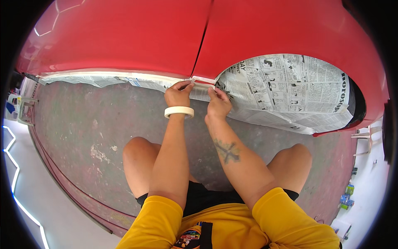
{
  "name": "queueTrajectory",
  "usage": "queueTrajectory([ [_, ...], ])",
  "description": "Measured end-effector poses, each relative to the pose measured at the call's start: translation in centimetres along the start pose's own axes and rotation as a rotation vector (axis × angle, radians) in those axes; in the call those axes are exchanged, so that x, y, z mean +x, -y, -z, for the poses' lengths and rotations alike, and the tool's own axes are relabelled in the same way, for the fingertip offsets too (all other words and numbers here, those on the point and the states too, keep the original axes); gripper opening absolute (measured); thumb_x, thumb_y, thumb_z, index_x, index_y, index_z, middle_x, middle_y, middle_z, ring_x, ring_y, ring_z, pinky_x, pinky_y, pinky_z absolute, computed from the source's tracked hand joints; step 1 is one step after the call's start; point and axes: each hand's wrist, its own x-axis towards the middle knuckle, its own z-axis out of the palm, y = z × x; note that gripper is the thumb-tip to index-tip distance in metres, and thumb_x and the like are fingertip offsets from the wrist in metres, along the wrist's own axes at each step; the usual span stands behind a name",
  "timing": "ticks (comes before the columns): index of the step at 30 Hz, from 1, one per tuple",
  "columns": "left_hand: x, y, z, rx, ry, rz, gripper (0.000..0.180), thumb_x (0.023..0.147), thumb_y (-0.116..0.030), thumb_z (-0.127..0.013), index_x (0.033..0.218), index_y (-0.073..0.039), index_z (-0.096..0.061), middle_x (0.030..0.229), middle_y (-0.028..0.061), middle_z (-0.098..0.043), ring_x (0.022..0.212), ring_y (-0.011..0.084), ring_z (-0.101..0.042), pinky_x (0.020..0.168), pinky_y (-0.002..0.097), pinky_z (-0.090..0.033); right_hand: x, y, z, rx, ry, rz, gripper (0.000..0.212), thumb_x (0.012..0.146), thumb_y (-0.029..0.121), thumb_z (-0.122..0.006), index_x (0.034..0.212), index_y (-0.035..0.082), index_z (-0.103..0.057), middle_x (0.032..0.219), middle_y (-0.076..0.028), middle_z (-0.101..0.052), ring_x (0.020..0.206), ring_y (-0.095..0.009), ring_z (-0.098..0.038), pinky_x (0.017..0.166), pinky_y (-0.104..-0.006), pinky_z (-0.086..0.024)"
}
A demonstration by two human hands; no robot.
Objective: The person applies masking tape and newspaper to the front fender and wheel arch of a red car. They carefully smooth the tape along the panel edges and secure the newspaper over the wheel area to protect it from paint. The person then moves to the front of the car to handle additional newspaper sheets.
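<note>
A short strip of masking tape (202, 84) stretches between my two hands at the lower edge of a red car body (161, 37). My left hand (177, 96) pinches its left end between thumb and fingertips. At its right end, the closed fingers of my right hand (219, 102) grip the tape beside the wheel arch. A cream roll of masking tape (179, 111) hangs around my left wrist like a bracelet. Newspaper (286, 87) covers most of the wheel opening. More paper sheeting (97, 79), edged with pale tape, runs along the sill to the left.
My bent knees flank my arms above a worn, paint-spotted floor (99, 124). A dark seam (202, 39) splits the red panels above my hands. A white container (13, 106) stands at the far left, a pale stool (367, 137) at the right, and small bottles (347, 196) below it.
</note>
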Motion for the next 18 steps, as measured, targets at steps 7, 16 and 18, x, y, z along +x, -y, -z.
queueTrajectory([
  [7, -0.5, -0.6, -0.4, 0.005, -0.041, 0.026, 0.021, 0.083, -0.018, -0.087, 0.099, -0.004, -0.085, 0.092, 0.0165, -0.081, 0.081, 0.0247, -0.076, 0.081, 0.0373, -0.059, 0.2, -0.4, -0.1, 0.001, -0.045, 0.016, 0.025, 0.090, 0.009, -0.086, 0.110, -0.002, -0.076, 0.091, -0.001, -0.065, 0.081, -0.010, -0.057, 0.074, -0.0258, -0.046],
  [16, -0.1, -1.0, -0.6, -0.219, -0.137, 0.156, 0.031, 0.088, -0.010, -0.084, 0.110, 0.006, -0.070, 0.094, 0.0167, -0.080, 0.085, 0.0209, -0.077, 0.075, 0.0313, -0.058, 1.1, -0.6, 0.7, -0.058, -0.107, 0.009, 0.025, 0.092, 0.013, -0.086, 0.110, 0.000, -0.073, 0.089, 0.000, -0.065, 0.077, -0.010, -0.056, 0.069, -0.0271, -0.045],
  [18, 0.5, 0.1, -0.9, -0.420, -0.233, 0.281, 0.026, 0.090, -0.009, -0.083, 0.108, 0.005, -0.070, 0.092, 0.0155, -0.079, 0.084, 0.0215, -0.077, 0.075, 0.0315, -0.058, 1.2, -0.4, 1.8, -0.125, -0.162, -0.027, 0.021, 0.094, 0.012, -0.083, 0.108, 0.002, -0.072, 0.087, 0.000, -0.064, 0.075, -0.010, -0.055, 0.067, -0.0282, -0.045],
])
